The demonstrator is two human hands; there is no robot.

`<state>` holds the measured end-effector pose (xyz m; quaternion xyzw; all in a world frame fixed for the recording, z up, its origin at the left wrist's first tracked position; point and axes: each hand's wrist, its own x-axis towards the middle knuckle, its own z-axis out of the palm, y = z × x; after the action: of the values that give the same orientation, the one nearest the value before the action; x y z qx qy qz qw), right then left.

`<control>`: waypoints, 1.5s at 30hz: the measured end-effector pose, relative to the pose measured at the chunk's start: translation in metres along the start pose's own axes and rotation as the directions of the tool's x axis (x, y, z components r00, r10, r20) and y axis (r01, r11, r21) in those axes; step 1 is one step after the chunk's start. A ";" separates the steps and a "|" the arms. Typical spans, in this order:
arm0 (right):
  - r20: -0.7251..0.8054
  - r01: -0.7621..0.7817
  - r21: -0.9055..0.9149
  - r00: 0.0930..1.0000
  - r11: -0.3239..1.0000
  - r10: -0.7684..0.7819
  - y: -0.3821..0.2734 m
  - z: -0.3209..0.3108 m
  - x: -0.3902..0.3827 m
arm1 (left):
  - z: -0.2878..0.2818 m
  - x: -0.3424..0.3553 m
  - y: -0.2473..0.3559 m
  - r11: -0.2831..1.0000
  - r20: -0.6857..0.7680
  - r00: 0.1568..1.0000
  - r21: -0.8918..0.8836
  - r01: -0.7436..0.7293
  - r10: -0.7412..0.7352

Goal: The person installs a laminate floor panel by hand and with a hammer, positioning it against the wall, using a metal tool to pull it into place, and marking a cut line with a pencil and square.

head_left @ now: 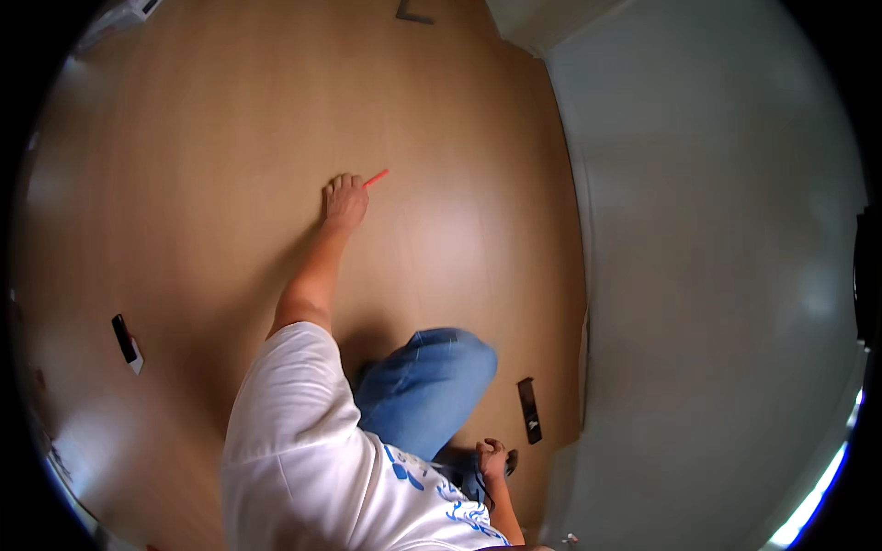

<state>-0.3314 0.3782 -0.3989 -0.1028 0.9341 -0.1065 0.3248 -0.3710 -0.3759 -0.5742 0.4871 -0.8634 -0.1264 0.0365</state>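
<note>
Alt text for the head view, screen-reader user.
An outstretched left hand is at a thin red stick-like object on a brown wood-look floor. The right hand is near a bent leg in blue jeans and a flat black rectangular object.

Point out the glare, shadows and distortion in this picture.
Head view: pale glare on the floor, to the right of the left hand; head view: a soft shadow to the left of the left forearm; head view: the base of the wall bows with fisheye distortion, and the corners go black; head view: a blown-out white strip at lower right.
</note>
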 end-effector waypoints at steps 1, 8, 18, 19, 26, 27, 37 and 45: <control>0.043 -0.199 0.134 0.980 0.971 0.195 -0.042 -0.021 0.009 | 0.013 0.023 -0.021 0.992 -0.079 0.991 0.066 -0.107 0.112; -0.149 0.395 -0.110 0.901 0.912 -0.408 -0.176 -0.147 0.161 | -0.023 0.104 0.029 0.984 -0.391 0.920 -0.169 -0.056 -0.015; 0.072 0.700 -0.197 0.709 0.687 -0.701 -0.669 -0.173 0.471 | -0.016 0.039 0.020 0.974 -0.306 0.952 -0.220 -0.062 -0.008; 0.107 0.713 -0.285 0.688 0.641 -0.718 -0.715 -0.165 0.510 | -0.004 0.035 0.013 0.979 -0.349 0.937 -0.184 -0.086 0.017; -0.168 0.666 -0.641 0.365 0.383 -0.916 -0.900 -0.079 0.675 | -0.013 0.035 0.017 0.969 -0.237 0.971 -0.248 -0.023 -0.038; -0.146 0.665 -0.649 0.369 0.370 -0.918 -0.897 -0.072 0.687 | -0.012 0.043 0.020 0.971 -0.249 0.968 -0.237 -0.024 -0.037; 0.156 0.689 -0.497 0.670 0.528 -0.726 -0.603 -0.041 0.581 | 0.002 0.047 0.035 0.981 -0.272 0.961 -0.170 -0.096 0.047; 0.268 0.298 -0.565 0.948 0.769 -0.170 -0.266 -0.140 0.392 | 0.000 0.073 0.066 0.996 -0.074 0.995 -0.050 -0.071 0.067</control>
<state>-0.6878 0.0394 -0.4506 -0.3265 0.8614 0.1652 0.3523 -0.4644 -0.4052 -0.5621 0.4602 -0.8742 -0.1298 0.0849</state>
